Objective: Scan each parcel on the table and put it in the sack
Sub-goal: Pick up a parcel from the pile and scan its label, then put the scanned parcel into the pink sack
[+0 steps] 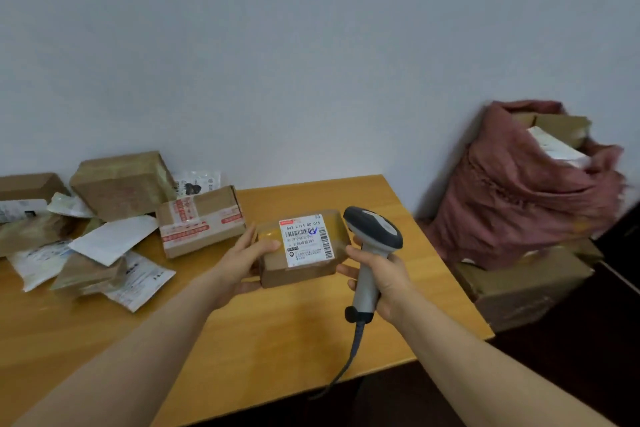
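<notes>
**Parcel held beside the scanner, sack waiting off to the right**

Nearest to me, a grey cable (349,357) trails off the front edge of the tabletop (277,340), below and just right of the parcel (273,263). It runs up into the scanner (374,227), whose handle the right hand (377,274) holds, the grip curled round it. The scanner's dark head stands just right of the parcel, by its far right corner. The fingertips of that hand lie against the parcel's right end.

The parcel itself is a small brown taped box, held over the middle of the tabletop. Whether its underside touches the wood I cannot tell. A white label (306,241) with barcodes faces up on its top. The left hand (242,256) takes its left end, the grip pinching it with the thumb on top and the fingers beneath.

Left of the parcel lies the heap of unscanned post. A box with red tape (201,222) sits just beside it, with a white envelope (110,239) and plastic mailers (138,281) further left. A larger box (121,184) stands left of it and further back.

Well to the right of the parcel, off the tabletop, the dull red sack (519,204) slumps on a carton (519,291). A white package (554,149) shows in its open mouth. Behind everything is a plain pale wall (311,62).
</notes>
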`<state>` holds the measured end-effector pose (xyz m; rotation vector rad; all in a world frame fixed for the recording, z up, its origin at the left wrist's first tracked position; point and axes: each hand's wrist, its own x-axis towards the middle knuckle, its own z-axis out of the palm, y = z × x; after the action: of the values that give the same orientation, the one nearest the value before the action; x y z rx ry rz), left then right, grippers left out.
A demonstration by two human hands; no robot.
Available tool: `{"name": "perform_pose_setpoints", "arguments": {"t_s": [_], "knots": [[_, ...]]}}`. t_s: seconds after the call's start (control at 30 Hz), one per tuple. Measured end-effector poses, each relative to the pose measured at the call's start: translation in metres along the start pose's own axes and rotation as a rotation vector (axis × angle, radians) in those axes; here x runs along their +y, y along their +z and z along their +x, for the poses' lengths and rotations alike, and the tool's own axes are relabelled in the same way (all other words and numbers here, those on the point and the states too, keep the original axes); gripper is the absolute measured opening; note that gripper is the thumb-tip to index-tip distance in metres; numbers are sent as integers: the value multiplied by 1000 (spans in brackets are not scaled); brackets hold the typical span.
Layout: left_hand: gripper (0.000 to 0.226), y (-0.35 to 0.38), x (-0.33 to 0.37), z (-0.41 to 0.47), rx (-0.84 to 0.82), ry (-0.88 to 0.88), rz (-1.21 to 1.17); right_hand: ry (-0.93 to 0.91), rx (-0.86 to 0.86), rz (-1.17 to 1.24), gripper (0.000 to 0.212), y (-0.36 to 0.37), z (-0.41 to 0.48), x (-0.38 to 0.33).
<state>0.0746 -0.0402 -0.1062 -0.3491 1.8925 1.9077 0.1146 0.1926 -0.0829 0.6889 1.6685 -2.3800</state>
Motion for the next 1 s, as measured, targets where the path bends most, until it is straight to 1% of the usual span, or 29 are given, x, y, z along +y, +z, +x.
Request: {"name": "perform_pose_setpoints", "arguments": {"t_s": [0.07, 0.1, 0.3, 0.37, 0.5, 0.63, 0.7, 0.8, 0.83, 0.87, 0.93, 1.0], "knots": [[114, 47, 13, 9, -72, 23, 26, -25, 43, 37, 35, -39, 2, -14], [114, 73, 20, 14, -115, 40, 31, -40, 69, 55, 34, -61, 4, -22], [92, 254, 51, 44, -270, 81, 71, -134, 208, 203, 30, -223, 18, -87], [87, 315, 58, 51, -284, 103, 106, -160, 249, 276, 27, -276, 23, -109], [85, 405, 74, 71, -266, 198, 90, -199, 298, 368, 22, -351, 33, -147], [74, 469, 99, 100, -189, 321, 49, -201, 304, 383, 18, -401, 47, -174], [85, 494, 121, 119, -164, 368, 91, -203, 311, 410, 15, -422, 57, -188], [119, 532, 152, 148, -130, 428, 227, -206, 338, 479, 10, -448, 78, -206], [124, 546, 161, 159, -109, 451, 262, -202, 336, 506, 8, -455, 87, -213], [124, 562, 170, 170, -86, 489, 298, -198, 326, 533, 7, -462, 96, -220], [117, 593, 186, 194, -50, 561, 349, -182, 304, 562, 8, -473, 117, -235], [109, 626, 201, 223, -12, 595, 391, -172, 296, 563, 16, -484, 138, -252]]}}
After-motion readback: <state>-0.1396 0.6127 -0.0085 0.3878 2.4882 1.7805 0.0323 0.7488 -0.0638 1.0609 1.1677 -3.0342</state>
